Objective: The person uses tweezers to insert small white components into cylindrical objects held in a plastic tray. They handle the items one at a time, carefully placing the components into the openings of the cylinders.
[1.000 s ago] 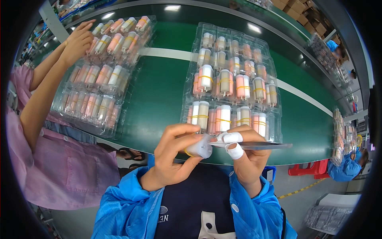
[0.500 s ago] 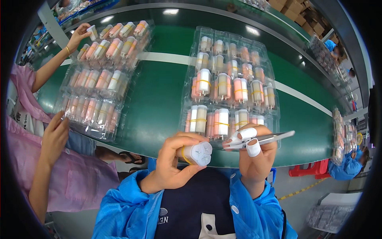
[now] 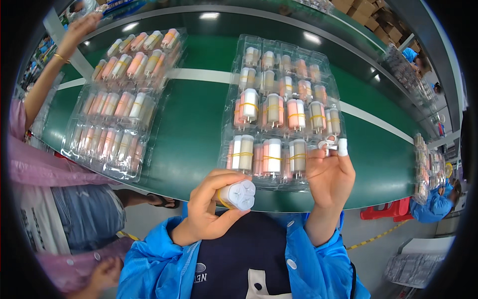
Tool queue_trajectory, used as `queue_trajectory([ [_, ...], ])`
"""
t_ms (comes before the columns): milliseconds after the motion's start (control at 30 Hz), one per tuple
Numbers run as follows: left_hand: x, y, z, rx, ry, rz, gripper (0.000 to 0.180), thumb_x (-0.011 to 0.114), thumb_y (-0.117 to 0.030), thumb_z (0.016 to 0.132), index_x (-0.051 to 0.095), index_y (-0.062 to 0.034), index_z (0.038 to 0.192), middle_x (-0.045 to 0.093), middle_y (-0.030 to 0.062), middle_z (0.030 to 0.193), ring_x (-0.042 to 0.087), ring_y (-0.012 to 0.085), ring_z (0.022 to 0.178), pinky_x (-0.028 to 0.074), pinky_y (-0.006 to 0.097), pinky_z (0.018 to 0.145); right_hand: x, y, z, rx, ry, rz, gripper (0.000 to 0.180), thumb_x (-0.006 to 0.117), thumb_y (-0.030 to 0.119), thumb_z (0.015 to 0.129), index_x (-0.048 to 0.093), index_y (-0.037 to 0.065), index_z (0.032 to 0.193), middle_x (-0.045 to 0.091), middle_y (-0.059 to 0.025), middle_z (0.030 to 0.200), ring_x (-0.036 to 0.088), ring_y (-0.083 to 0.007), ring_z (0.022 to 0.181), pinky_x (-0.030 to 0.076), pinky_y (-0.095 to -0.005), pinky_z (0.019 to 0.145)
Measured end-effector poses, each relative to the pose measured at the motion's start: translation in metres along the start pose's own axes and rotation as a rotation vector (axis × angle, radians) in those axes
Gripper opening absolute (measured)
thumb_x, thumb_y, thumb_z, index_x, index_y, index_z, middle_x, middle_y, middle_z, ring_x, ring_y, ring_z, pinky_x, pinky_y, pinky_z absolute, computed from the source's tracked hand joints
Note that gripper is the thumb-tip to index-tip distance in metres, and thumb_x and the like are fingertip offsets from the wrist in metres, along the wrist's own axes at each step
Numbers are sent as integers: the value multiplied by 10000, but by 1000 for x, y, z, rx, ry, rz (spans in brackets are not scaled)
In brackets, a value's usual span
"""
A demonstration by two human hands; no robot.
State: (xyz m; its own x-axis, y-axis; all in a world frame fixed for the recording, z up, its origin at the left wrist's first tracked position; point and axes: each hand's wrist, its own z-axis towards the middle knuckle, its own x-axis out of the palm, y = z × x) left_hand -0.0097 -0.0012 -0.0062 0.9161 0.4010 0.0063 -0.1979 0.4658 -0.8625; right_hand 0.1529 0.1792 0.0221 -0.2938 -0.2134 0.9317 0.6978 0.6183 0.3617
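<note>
My left hand (image 3: pixel 211 209) is closed around a bundle of three small capped tubes (image 3: pixel 241 195) bound with a yellow rubber band; their pale round ends are turned up towards me. My right hand (image 3: pixel 328 177), white covers on its fingertips, is raised at the near right corner of a clear plastic tray (image 3: pixel 231 74). Its fingers are pinched together around something small and pale that I cannot make out. Rows of banded tube bundles (image 3: pixel 272 155) in white, pink and grey stand upright in that tray, close to my right fingers.
A second clear tray (image 3: pixel 74 132) of similar bundles lies to the left on the green table (image 3: pixel 191 129). Beside it a co-worker in pink reaches a hand (image 3: pixel 82 30) to the far left. Red stools (image 3: pixel 383 211) stand on the floor at right.
My right hand has moved up and right, to the tray's corner; the metal tool it held no longer shows clearly. My left hand shifted slightly left. The co-worker's far arm swung up and left.
</note>
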Motion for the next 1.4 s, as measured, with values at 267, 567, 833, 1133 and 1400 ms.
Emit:
queue_trajectory([
  [267,0,5,1,39,10,104,487,705,50,723,508,54,1168,556,204,1127,572,259,1060,466,340,904,32,-38,-31,-429,306,-853,195,681,-4,800,607,-75,966,635,-195,919,676,-280,816,574,-375,741],
  [567,3,6,3,74,-56,95,467,705,14,694,567,41,1139,617,198,1104,598,290,990,473,364,850,39,-44,-30,-419,401,-1167,225,739,3,747,678,-50,957,687,-182,867,672,-218,782,536,-290,671],
  [833,4,6,2,68,-60,86,463,710,11,697,568,38,1137,619,197,1104,598,291,990,464,364,853,43,-41,-28,-463,482,-1305,214,729,0,749,684,-50,952,685,-184,857,680,-225,750,543,-287,634],
  [1133,3,6,2,84,-70,124,465,714,10,695,570,38,1136,620,193,1090,600,286,971,462,359,843,41,-43,-27,-482,480,-1322,208,726,-7,743,688,-45,945,688,-176,858,679,-228,755,544,-292,636],
  [1400,3,6,3,89,-76,136,455,714,4,698,573,35,1130,622,188,1079,602,281,954,462,354,829,41,-44,-26,-458,468,-1308,215,727,-6,745,684,-49,951,689,-172,857,672,-222,743,535,-287,635],
])
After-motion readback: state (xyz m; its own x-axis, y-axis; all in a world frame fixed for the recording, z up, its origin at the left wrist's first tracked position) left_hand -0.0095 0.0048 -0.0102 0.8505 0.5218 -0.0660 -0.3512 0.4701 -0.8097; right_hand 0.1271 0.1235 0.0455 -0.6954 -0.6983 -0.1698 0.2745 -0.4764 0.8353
